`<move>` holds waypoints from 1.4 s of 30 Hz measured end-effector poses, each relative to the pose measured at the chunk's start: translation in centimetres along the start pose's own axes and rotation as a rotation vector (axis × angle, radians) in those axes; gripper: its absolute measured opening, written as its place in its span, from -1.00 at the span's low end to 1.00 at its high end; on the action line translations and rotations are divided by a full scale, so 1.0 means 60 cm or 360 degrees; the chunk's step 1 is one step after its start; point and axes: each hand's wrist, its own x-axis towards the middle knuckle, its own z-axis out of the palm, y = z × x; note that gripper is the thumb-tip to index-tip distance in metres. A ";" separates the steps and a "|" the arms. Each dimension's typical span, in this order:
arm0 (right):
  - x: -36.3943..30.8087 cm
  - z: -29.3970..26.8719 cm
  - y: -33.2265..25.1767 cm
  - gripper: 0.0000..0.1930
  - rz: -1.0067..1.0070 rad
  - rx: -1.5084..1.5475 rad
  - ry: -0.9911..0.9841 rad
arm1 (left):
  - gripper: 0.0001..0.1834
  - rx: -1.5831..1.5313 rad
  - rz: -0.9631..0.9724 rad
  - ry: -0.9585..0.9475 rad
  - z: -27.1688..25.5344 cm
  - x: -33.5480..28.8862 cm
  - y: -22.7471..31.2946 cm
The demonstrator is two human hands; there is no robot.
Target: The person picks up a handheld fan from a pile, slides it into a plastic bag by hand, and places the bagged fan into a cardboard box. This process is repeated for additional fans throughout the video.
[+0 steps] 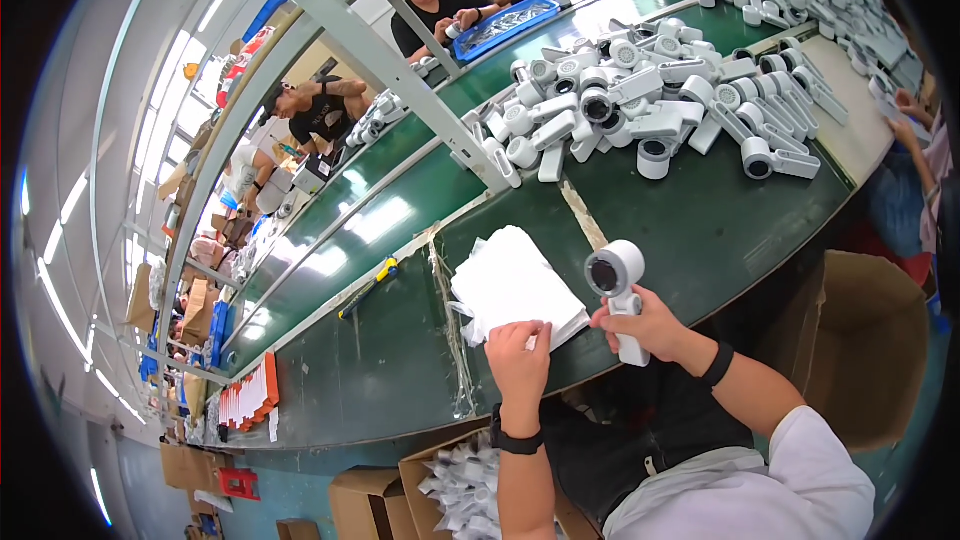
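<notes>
My right hand point(645, 325) is wrapped round the handle of a white handheld fan point(615, 270), held upright over the table's near edge. The fan's round head has a dark disc facing left. A stack of thin white bags point(515, 285) lies on the green table in front of me. At the stack's near edge, the fingers of my left hand point(520, 355) are closed in a pinch on a white bag. Farther off to the right, many similar white fans point(640, 90) lie in a big heap.
A yellow-and-black screwdriver point(368, 287) lies left of the stack. An orange-and-white box point(250, 395) stands at the table's left end. Open cartons point(860, 340) are below on the right, and a carton of wrapped pieces point(465, 485) below me. A metal frame post point(400, 60) rises beyond. Co-workers sit across.
</notes>
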 end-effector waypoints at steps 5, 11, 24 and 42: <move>0.025 0.057 -0.003 -0.62 -0.0466 -0.0955 0.0374 | -0.90 0.0027 0.0005 -0.0007 0.005 -0.001 0.010; 0.046 0.083 -0.006 -0.61 -0.0426 -0.0624 0.0009 | -0.89 -0.0122 -0.0146 -0.0065 0.003 0.000 0.000; 0.032 0.083 -0.012 -0.59 -0.0192 -0.0427 0.0043 | -0.77 -0.0357 -0.0441 0.0012 -0.004 -0.005 -0.024; 0.032 0.080 -0.013 -0.65 -0.0197 -0.0513 0.0140 | -0.79 -0.0439 -0.0564 -0.0055 -0.011 -0.002 -0.027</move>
